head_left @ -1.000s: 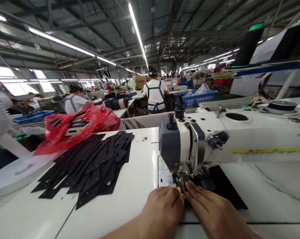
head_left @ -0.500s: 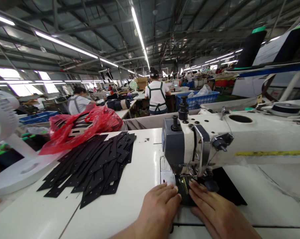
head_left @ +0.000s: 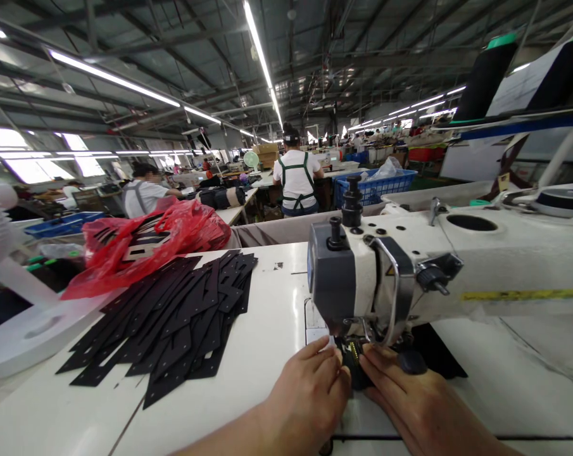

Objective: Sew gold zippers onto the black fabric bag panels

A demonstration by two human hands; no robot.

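The shiny gold strip with little teeth (head_left: 354, 352) now shows only a short bit, just in front of the needle end of the big white and grey sewing machine (head_left: 333, 278), so the work seems to have slid farther in. It lies on dark cloth between the two hands. The flat black cloth (head_left: 440, 354) on the right sits a bit farther back than it did half a second ago. The left hand (head_left: 309, 392) lay flatter then; now its fingers are bent and bunched, with one poking forward at the cloth's left side. I can't tell if they pinch it. The right hand (head_left: 419, 405) is much the same: its fingers are straight, close together and pressed down flat, tips just beside the gold strip, holding nothing that I can see. On the white tabletop (head_left: 262, 329), the messy pile of flat black strips with tiny holes (head_left: 172, 323) looks the same, near the thin red plastic bag (head_left: 191, 221).
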